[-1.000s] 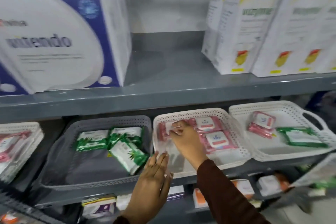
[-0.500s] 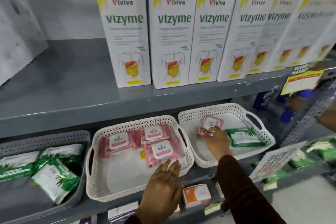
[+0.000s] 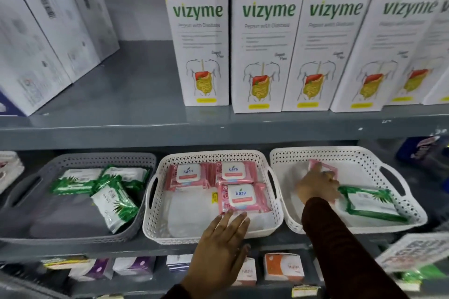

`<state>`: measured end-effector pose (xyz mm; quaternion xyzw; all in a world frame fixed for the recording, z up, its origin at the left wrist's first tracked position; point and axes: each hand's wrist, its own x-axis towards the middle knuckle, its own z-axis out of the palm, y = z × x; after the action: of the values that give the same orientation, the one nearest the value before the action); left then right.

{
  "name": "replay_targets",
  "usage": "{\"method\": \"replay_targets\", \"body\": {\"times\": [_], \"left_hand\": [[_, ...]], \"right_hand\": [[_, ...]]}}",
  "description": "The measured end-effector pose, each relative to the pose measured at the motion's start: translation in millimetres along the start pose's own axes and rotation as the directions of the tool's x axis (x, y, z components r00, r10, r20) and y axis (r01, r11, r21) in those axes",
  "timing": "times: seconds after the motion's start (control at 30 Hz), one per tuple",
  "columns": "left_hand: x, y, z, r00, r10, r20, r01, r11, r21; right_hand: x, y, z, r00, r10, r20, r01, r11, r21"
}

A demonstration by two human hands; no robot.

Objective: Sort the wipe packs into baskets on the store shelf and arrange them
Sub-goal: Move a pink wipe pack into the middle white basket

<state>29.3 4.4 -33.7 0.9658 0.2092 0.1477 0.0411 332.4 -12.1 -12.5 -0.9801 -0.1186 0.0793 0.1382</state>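
Three baskets stand side by side on the lower shelf. The grey basket [image 3: 77,159] at the left holds green wipe packs [image 3: 114,204]. The middle white basket [image 3: 155,226] holds three pink Kara packs [image 3: 240,198]. My left hand [image 3: 222,247] lies flat with spread fingers on that basket's front rim. In the right white basket [image 3: 359,153], my right hand [image 3: 315,185] is shut on a pink wipe pack [image 3: 323,167], blurred and tilted up off the bottom. A green pack [image 3: 369,204] lies just right of that hand.
Tall white Vizyme boxes [image 3: 264,39] line the upper shelf; white cartons [image 3: 36,39] stand at its left. Small boxes [image 3: 283,267] fill the shelf below the baskets. A paper price tag [image 3: 413,250] sticks out at the lower right.
The view swung right. My right hand left the middle basket, reached into the right basket and took hold of the pink pack there, which now tilts up. My left hand stays at the middle basket's front.
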Motion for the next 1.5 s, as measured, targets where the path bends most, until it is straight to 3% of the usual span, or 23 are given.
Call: {"method": "replay_targets", "body": {"times": [0.17, 0.27, 0.4, 0.5, 0.6, 0.7, 0.8, 1.0, 1.17, 1.3, 1.5], "left_hand": [[-29.5, -34.4, -6.0, 0.996, -0.085, -0.011, 0.085, 0.996, -0.002], [-46.3, -52.6, -10.2, 0.991, -0.136, -0.022, 0.136, 0.99, 0.031], [-63.1, -72.9, -16.0, 0.98, -0.196, -0.018, 0.197, 0.979, 0.056], [-71.6, -84.2, -20.7, 0.978, -0.208, -0.021, 0.208, 0.978, 0.027], [-78.4, -93.9, -23.5, 0.977, -0.213, -0.025, 0.213, 0.977, -0.012], [-85.6, -101.3, -25.6, 0.978, -0.208, -0.017, 0.207, 0.978, -0.022], [-89.9, -105.2, -29.2, 0.983, -0.183, 0.006, 0.183, 0.983, -0.015], [-88.0, -100.8, -35.1, 0.984, -0.176, 0.032, 0.175, 0.984, 0.03], [-87.2, -95.8, -29.4, 0.982, -0.188, 0.026, 0.186, 0.98, 0.073], [-81.0, -88.8, -23.2, 0.989, -0.151, 0.01, 0.15, 0.986, 0.07], [-50.8, -50.7, -9.2, 0.999, -0.053, 0.011, 0.053, 0.997, 0.049]], "right_hand": [[1.0, 14.3, -17.2, 0.993, 0.119, -0.01, -0.104, 0.903, 0.417], [-23.9, 5.6, -30.7, 0.984, 0.011, -0.177, 0.087, 0.841, 0.534], [-87.1, -22.3, -49.6, 0.884, -0.193, -0.425, 0.439, 0.654, 0.616], [-142.5, -54.9, -42.0, 0.852, -0.451, -0.265, 0.499, 0.55, 0.67], [-187.1, -85.4, -3.9, 0.755, -0.655, 0.011, 0.522, 0.612, 0.594], [-217.9, -108.2, 34.7, 0.713, -0.671, 0.205, 0.494, 0.687, 0.533], [-228.4, -119.3, 56.6, 0.722, -0.646, 0.246, 0.523, 0.743, 0.417], [-233.2, -116.7, 60.8, 0.662, -0.686, 0.301, 0.63, 0.727, 0.273], [-222.3, -113.9, 44.7, 0.585, -0.731, 0.353, 0.623, 0.683, 0.382], [-202.9, -92.2, 23.6, 0.696, -0.686, 0.213, 0.511, 0.682, 0.523], [-123.7, -33.2, -17.1, 0.911, -0.406, -0.071, 0.389, 0.79, 0.474]]}}
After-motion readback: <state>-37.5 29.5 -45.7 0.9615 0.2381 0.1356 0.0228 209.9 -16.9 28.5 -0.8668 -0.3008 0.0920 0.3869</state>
